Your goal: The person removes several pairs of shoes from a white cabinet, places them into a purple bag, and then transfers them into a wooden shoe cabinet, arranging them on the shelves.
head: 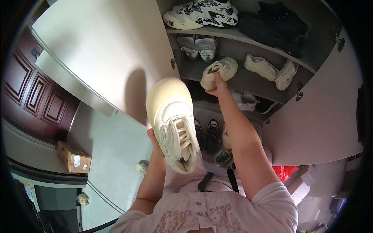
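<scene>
My left hand (156,142) is shut on a cream lace-up sneaker (174,122), held up close to the camera with its toe pointing away from me; the shoe hides most of the fingers. Reaching out over the middle shelf, my right hand (217,86) grips a second cream sneaker (220,71) at its heel and opening. Grey-and-white shoes (198,48) stand to the left of it on that shelf. A pair of white sneakers (271,70) lies to its right, one shoe angled against the other.
The cabinet's left door (102,52) and right door (314,116) stand swung out. A patterned chunky sneaker (204,14) and black boots (274,29) fill the upper shelf (256,42). Below are black shoes (213,137). A cardboard box (74,158) sits on the floor at left.
</scene>
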Demonstrator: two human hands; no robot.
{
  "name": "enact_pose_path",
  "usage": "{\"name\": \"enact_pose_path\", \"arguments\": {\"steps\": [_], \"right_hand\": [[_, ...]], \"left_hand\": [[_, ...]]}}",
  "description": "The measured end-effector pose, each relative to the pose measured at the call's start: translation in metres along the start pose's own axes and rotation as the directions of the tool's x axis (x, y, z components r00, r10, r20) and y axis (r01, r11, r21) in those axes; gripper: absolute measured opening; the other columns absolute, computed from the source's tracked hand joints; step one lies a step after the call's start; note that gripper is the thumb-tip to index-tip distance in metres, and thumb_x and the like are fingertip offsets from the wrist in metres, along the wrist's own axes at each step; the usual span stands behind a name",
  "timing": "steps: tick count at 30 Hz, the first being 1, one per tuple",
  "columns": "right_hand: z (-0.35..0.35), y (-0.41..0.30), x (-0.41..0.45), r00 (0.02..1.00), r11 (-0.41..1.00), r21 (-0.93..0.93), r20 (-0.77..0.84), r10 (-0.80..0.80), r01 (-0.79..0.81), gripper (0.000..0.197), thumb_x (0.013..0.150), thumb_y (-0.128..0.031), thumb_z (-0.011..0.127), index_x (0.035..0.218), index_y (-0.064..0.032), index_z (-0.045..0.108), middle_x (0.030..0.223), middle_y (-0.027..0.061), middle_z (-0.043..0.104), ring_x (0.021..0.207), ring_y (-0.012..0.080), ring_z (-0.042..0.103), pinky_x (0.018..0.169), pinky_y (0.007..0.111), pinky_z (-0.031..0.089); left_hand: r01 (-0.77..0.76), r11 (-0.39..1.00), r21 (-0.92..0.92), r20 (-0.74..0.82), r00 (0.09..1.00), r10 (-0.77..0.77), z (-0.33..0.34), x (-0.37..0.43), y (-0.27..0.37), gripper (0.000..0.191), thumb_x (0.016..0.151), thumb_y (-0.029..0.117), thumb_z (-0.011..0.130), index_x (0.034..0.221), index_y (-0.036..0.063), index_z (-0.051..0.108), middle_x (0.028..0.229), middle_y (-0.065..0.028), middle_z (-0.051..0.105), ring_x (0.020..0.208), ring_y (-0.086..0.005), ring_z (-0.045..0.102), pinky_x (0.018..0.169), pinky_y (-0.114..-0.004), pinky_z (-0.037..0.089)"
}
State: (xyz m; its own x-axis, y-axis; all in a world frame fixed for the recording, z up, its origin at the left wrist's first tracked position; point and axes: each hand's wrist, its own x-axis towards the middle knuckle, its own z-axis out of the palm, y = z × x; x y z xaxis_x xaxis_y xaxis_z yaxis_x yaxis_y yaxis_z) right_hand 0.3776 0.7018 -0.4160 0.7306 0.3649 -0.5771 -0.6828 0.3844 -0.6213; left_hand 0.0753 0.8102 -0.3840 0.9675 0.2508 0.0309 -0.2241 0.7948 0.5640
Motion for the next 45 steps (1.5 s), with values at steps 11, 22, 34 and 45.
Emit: {"name": "enact_pose_path", "arguments": {"steps": [11,22,34,45], "right_hand": [[-0.12,0.052,-0.038,0.911,0.981,-0.01,0.375,-0.175,0.192,0.051,0.082,-0.022,0.049,0.127,-0.0005,0.041,0.118,0.0155,0.052,0.109,0.0294,0.052,0.095,0.044,0.041],[-0.131,0.04,-0.187,0.813,0.955,0.205,0.504,-0.291,0.215,0.06,0.081,-0.031,0.063,0.129,-0.0024,0.041,0.123,0.0127,0.051,0.111,0.0208,0.051,0.095,0.036,0.043],[-0.108,0.042,-0.231,0.815,0.874,-0.191,0.491,-0.308,0.446,0.065,0.077,-0.019,0.054,0.134,-0.0003,0.029,0.126,0.0089,0.042,0.116,0.0186,0.039,0.098,0.032,0.031],[-0.095,0.032,-0.233,0.742,0.755,-0.295,0.571,-0.352,0.585,0.081,0.077,-0.019,0.056,0.139,0.0021,0.01,0.136,0.0134,0.03,0.126,0.0203,0.027,0.104,0.032,0.02]], "left_hand": [[0.102,0.974,-0.203,-0.056,0.992,-0.116,0.007,0.004,-0.001,0.089,0.074,0.071,0.04,0.131,0.0026,0.036,0.116,-0.0297,0.048,0.096,-0.0382,0.058,0.07,-0.048,0.054],[0.153,0.974,-0.169,0.155,0.98,-0.127,0.058,0.044,-0.025,0.085,0.08,0.067,0.04,0.133,0.0016,0.032,0.124,-0.0252,0.045,0.104,-0.036,0.054,0.078,-0.045,0.053],[0.217,0.84,-0.498,0.45,0.892,0.037,0.041,0.085,-0.043,0.077,0.081,0.067,0.036,0.13,0.0064,0.039,0.123,-0.0175,0.048,0.105,-0.0315,0.053,0.086,-0.044,0.047],[0.299,0.803,-0.516,0.534,0.845,0.029,0.047,0.09,-0.041,0.072,0.083,0.064,0.036,0.127,0.0079,0.044,0.121,-0.0145,0.051,0.104,-0.0296,0.054,0.088,-0.044,0.046]]}}
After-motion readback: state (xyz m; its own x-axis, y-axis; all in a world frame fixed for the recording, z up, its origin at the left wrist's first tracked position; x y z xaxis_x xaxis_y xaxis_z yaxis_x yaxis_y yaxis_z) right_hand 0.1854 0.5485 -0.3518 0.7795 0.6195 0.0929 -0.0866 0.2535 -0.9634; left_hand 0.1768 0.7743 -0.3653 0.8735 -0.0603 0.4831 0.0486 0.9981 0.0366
